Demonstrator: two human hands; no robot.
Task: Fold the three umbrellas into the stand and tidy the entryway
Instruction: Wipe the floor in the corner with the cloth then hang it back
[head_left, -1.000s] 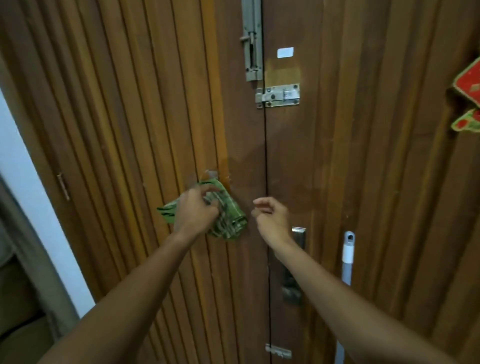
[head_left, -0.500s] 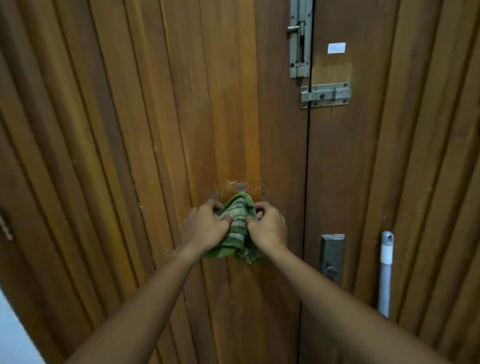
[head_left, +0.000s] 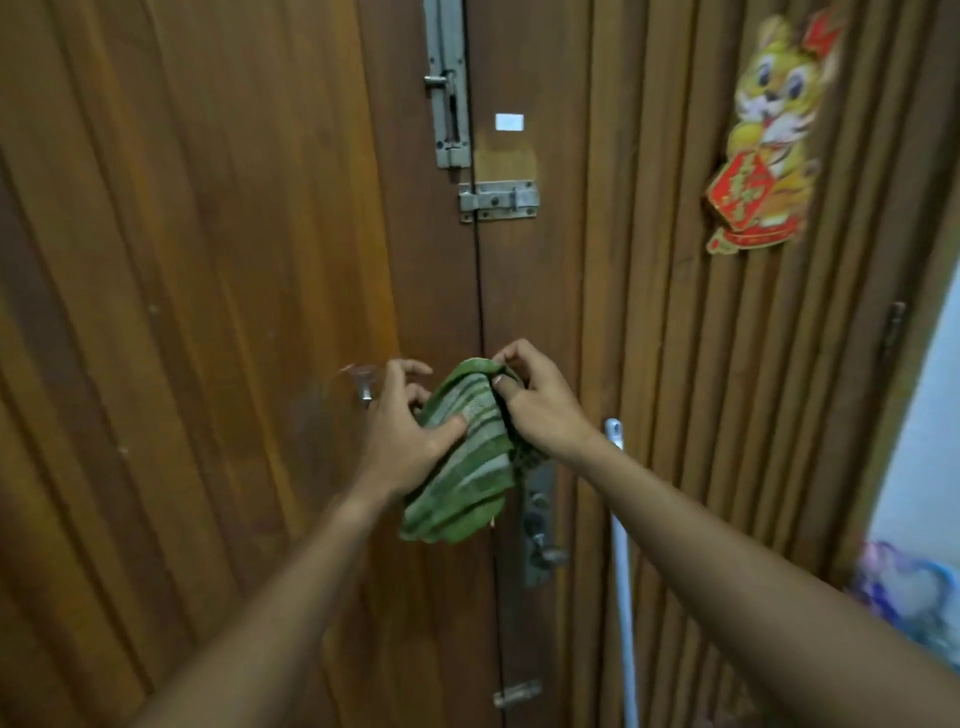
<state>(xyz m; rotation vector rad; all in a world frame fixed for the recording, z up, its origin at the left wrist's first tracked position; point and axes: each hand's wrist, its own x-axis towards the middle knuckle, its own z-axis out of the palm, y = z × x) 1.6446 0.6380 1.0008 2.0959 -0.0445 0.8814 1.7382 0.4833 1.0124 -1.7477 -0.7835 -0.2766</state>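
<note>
A person's right hand (head_left: 540, 410) pinches the top fold of a green striped cloth (head_left: 467, 467), which hangs down-left from that pinch; the left hand (head_left: 405, 434) clasps its middle, nearer the door hook (head_left: 365, 387) just leftward.

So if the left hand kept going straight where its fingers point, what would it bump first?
Probably the wooden door, just beside the small clear hook. The left hand, holding the green striped cloth, points up and forward at it; how near it is, I cannot tell.
</note>
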